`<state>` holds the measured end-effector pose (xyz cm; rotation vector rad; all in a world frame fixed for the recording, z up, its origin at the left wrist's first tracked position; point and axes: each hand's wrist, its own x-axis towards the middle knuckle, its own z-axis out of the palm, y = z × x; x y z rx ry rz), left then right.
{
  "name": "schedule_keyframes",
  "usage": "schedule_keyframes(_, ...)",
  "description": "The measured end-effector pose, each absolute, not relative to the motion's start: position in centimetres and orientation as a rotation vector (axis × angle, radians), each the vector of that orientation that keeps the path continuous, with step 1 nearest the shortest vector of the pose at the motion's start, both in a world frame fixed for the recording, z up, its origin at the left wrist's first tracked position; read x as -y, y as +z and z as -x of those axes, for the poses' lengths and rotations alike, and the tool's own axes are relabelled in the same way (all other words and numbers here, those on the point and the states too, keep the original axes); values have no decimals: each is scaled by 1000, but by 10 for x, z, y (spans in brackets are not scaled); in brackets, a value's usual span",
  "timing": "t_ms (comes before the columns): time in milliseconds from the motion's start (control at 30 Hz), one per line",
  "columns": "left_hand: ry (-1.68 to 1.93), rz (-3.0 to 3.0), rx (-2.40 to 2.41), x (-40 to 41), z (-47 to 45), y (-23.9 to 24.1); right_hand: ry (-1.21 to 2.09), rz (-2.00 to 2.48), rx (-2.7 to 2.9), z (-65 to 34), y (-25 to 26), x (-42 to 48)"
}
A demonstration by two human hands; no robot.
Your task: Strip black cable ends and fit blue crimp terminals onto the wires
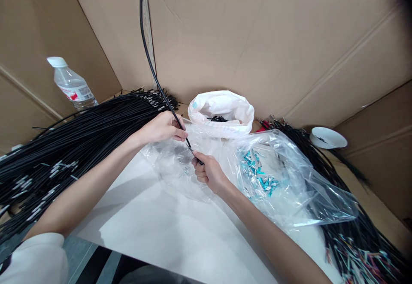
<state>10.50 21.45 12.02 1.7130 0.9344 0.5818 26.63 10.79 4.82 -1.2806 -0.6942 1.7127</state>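
Note:
My left hand (172, 126) is closed around a black cable (150, 61) close to its lower end. From there the cable arcs up along the cardboard wall and out of the top of the view. My right hand (208, 170) grips a small dark-handled tool (198, 161) with a thin metal tip, whose exact kind I cannot make out. That tip meets or nearly meets the cable's end, just below my left fingers. Under both hands lies a clear plastic bag (170, 174) with a few small bits on it.
Bundled black cables (96, 125) fill the left, with a water bottle (74, 84) behind. A white bag (222, 104) holds small black pieces. Blue-and-silver scraps (257, 172) lie in clear plastic (312, 194). Right are more cables (350, 237) and a white bowl (331, 138). Cardboard walls (257, 39) enclose the table (180, 237).

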Motion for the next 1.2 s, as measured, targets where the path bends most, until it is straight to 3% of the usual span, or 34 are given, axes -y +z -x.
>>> schedule_keyframes(1200,626,-1535,-971,-215,-109,125,1674,1300,737,-265,53,-102)
